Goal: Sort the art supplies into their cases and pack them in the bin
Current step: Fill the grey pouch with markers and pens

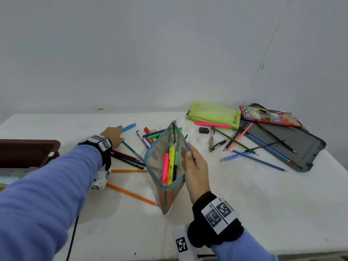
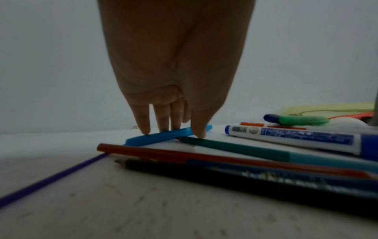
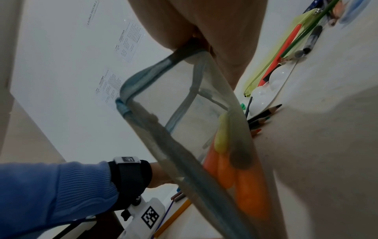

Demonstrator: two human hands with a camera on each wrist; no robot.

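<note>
A clear mesh pouch (image 1: 156, 161) with blue trim stands open on the white table, with pink, yellow and green highlighters (image 1: 169, 166) inside. My right hand (image 1: 189, 153) pinches its right rim and holds the mouth wide; the right wrist view shows the pouch (image 3: 184, 103) hanging from that hand (image 3: 204, 40). Far left of it, my left hand (image 1: 118, 134) reaches a blue marker (image 1: 130, 127) lying on the table. In the left wrist view the fingertips (image 2: 145, 131) sit on the marker (image 2: 163, 137) and the thumb presses its near side, beside a green pencil (image 2: 235, 147).
A brown bin (image 1: 28, 149) stands at the left edge. At the back right lie a lime pouch (image 1: 214, 113), a coloured-pencil box (image 1: 269, 116) and an open grey tin (image 1: 297, 146) with loose pencils. Markers (image 1: 142, 139), orange pencils (image 1: 131, 194) and an eraser (image 1: 204, 130) lie scattered.
</note>
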